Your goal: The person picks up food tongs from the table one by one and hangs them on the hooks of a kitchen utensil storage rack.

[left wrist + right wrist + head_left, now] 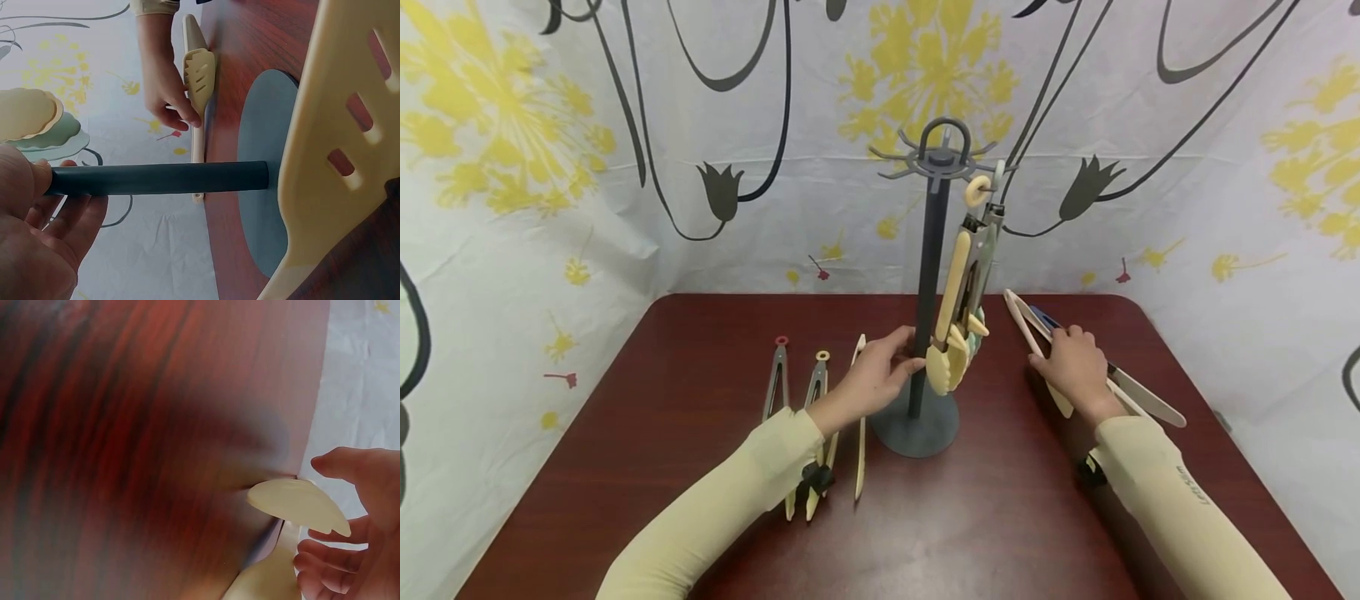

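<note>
My left hand (876, 367) holds the dark pole (931, 258) of a utensil stand, its fingers and thumb around it in the left wrist view. From the stand's hooked top hang cream tongs (953, 292) and mint-green tongs (59, 137) with scalloped heads. Over at the right, my right hand (1075, 371) hovers at a group of lying utensils. These include cream tongs (1026, 329), a blue-handled utensil (1043, 317) and a pale blade (1150, 400). Up close in the right wrist view, a cream tong head (300, 503) lies beside the loosely bent fingers, thumb apart.
The stand's round base (917, 433) sits on the dark red table (985, 517). Left of it lie red-ringed tongs (777, 375), yellow-ringed tongs (817, 387) and a slim cream utensil (860, 450). A patterned cloth (820, 208) hangs around the table.
</note>
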### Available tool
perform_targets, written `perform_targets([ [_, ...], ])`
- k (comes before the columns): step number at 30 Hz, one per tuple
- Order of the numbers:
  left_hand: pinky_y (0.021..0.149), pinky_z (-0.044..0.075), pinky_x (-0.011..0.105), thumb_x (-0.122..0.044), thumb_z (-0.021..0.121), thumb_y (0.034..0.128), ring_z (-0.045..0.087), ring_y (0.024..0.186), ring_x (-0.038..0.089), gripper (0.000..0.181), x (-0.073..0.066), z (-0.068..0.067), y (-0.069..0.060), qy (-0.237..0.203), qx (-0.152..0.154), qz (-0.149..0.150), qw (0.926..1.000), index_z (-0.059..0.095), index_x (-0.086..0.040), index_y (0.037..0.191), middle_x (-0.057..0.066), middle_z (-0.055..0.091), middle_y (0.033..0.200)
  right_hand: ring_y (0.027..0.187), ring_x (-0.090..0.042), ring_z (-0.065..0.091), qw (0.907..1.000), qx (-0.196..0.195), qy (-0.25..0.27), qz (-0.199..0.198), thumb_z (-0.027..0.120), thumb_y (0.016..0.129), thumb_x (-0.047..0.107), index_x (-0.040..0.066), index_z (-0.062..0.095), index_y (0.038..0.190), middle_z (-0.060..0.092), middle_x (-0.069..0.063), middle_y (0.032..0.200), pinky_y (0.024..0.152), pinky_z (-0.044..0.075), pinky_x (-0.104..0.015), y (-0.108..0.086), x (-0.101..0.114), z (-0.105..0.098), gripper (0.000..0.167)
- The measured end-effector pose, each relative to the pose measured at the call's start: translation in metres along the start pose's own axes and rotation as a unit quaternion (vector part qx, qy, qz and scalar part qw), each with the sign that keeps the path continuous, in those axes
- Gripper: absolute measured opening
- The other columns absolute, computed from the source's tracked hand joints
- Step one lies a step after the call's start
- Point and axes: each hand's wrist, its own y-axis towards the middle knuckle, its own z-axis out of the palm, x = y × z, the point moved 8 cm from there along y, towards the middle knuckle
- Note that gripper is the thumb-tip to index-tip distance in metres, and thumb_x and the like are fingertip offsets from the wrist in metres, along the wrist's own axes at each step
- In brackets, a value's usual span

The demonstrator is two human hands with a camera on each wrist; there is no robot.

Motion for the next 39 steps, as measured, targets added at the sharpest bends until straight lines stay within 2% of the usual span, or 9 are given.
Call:
perform_targets([
  [7,0.093,0.057,0.034,-0.008,0.057,0.0997,0.068,0.112,0.022,0.029,0.001,0.000,0.000,-0.009,0.000,-0.001,1.0000,0.057,-0.012,0.128,0.012,0.068,0.120,0.096,-0.053,0.047,0.9996,-0.025,-0.010,0.002,0.071,0.086,0.032,-0.015,0.060,0.095,0.051,-0.034,0.099,0.069,0.044,-0.064,0.001,0.001,0.000,0.048],
  [12,0.093,0.057,0.037,-0.007,0.057,0.0998,0.068,0.112,0.024,0.030,0.000,0.000,0.000,-0.009,0.000,-0.004,0.9999,0.056,-0.010,0.130,0.014,0.068,0.120,0.092,-0.055,0.047,0.9992,-0.038,-0.013,0.008,0.073,0.083,0.033,-0.015,0.058,0.085,0.050,-0.037,0.095,0.070,0.043,-0.064,0.003,-0.001,-0.001,0.050],
  [19,0.090,0.057,0.027,-0.010,0.059,0.0991,0.069,0.109,0.022,0.027,0.000,0.000,0.001,0.001,-0.008,-0.003,1.0000,0.058,-0.009,0.126,0.011,0.069,0.117,0.086,-0.050,0.050,0.9996,-0.021,-0.006,0.020,0.075,0.080,0.039,-0.003,0.058,0.071,0.059,-0.033,0.088,0.072,0.042,-0.064,0.007,-0.002,0.002,0.046],
  [23,0.089,0.057,0.023,-0.012,0.059,0.0989,0.069,0.108,0.021,0.027,-0.001,0.000,0.000,0.002,-0.011,-0.001,0.9999,0.058,-0.010,0.126,0.010,0.069,0.116,0.082,-0.045,0.051,0.9997,0.001,0.000,0.025,0.073,0.081,0.040,0.002,0.057,0.071,0.065,-0.025,0.082,0.075,0.039,-0.062,0.010,-0.004,0.007,0.042],
  [30,0.090,0.057,0.030,-0.009,0.057,0.0998,0.068,0.109,0.022,0.029,0.000,0.000,0.000,-0.007,-0.005,-0.005,0.9999,0.057,-0.010,0.128,0.011,0.069,0.118,0.079,-0.044,0.052,0.9994,-0.004,0.019,0.030,0.071,0.081,0.041,0.005,0.055,0.067,0.062,-0.019,0.073,0.059,0.041,-0.052,0.007,-0.007,0.006,0.041],
  [34,0.091,0.057,0.030,-0.008,0.057,0.0997,0.068,0.110,0.021,0.031,0.001,0.000,0.000,0.000,-0.005,-0.007,1.0000,0.057,-0.010,0.130,0.011,0.069,0.120,0.083,-0.045,0.051,0.9981,-0.036,0.042,0.027,0.067,0.083,0.039,0.003,0.057,0.073,0.059,-0.020,0.075,0.058,0.040,-0.047,0.005,-0.006,-0.003,0.039],
  [39,0.089,0.057,0.024,-0.009,0.058,0.0996,0.068,0.110,0.021,0.030,0.002,0.000,0.001,-0.002,-0.003,-0.003,1.0000,0.057,-0.011,0.129,0.011,0.069,0.120,0.092,-0.045,0.054,0.9919,-0.073,0.099,0.032,0.063,0.087,0.044,-0.003,0.066,0.109,0.065,-0.026,0.095,0.067,0.043,-0.050,0.003,0.002,-0.024,0.052],
])
